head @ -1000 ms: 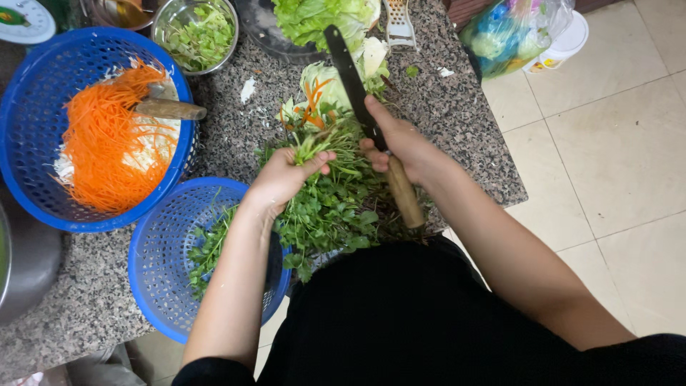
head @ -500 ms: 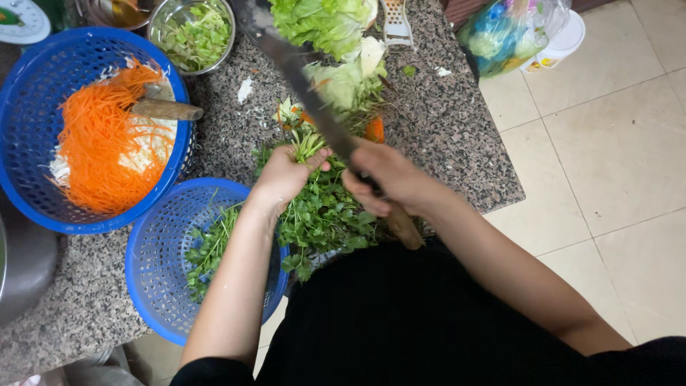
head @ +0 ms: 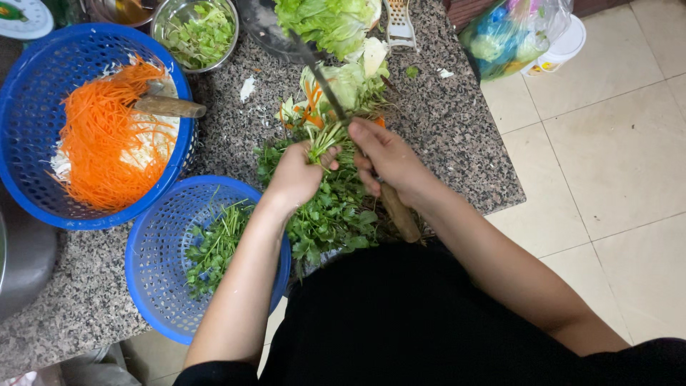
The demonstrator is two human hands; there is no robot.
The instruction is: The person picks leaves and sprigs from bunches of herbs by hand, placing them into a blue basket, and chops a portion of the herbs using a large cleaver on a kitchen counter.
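My left hand [head: 296,174] grips a bunch of green leafy herbs [head: 336,211] by the stems on the granite counter [head: 457,129]. My right hand [head: 389,161] is closed around the wooden handle of a long dark knife [head: 314,68]. The blade points away from me and lies over the herb stems beside my left fingers. The handle's end sticks out below my right wrist.
A small blue basket [head: 153,264] with cut herbs sits at the counter's near edge. A larger blue basket [head: 28,86] holds shredded carrot and a wooden-handled tool. Lettuce [head: 325,21], a steel bowl of greens [head: 196,32] and a grater lie farther back. A plastic bag [head: 511,32] sits on the tiled floor.
The knife has swung from pointing far left to nearly straight ahead, its blade now over the stems. My left hand has tightened on the herb bunch.
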